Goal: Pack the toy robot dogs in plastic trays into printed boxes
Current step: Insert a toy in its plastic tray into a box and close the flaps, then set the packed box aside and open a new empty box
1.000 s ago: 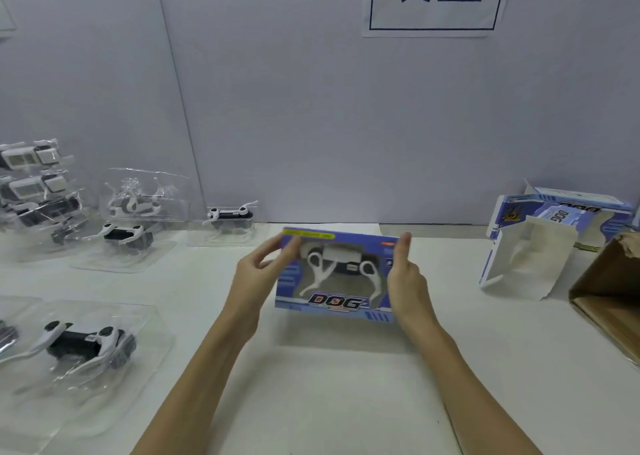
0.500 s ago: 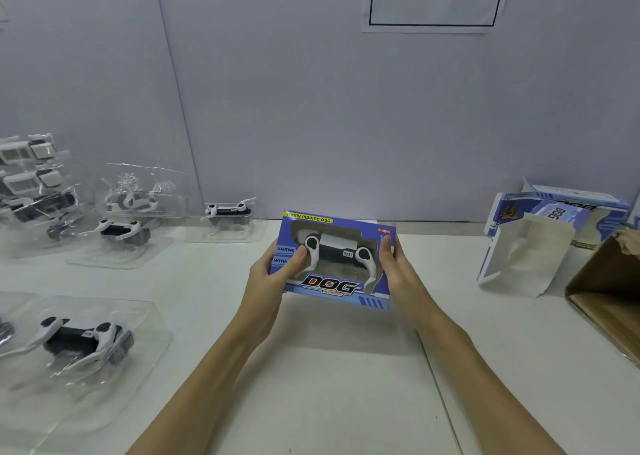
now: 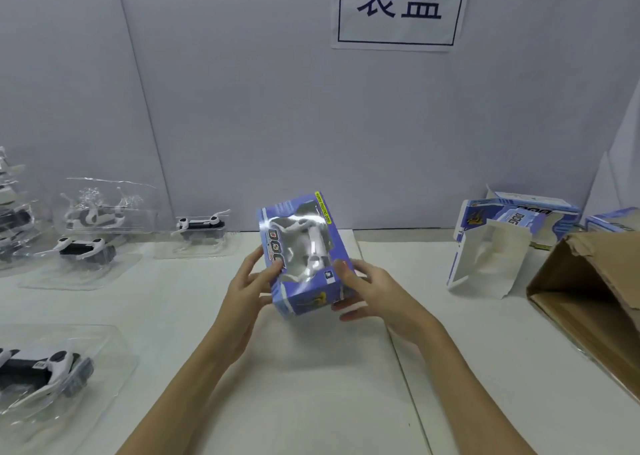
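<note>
Setting: a white counter is running along a grey wall with a printed sign at top centre.
Box: a blue printed box is being held above the counter at centre, tilted on end, a dog showing through its window.
Left hand: grasping the box's left side.
Right hand: grasping its right side.
Progress: one dog is sitting boxed; trays with dogs are waiting at left, and an open box is standing at right, so most packing is probably still left.

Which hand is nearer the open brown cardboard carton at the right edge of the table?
Right. The right hand holds the printed box on the side facing the cardboard carton; the left hand grips the box's far side, farther from the carton.
</note>
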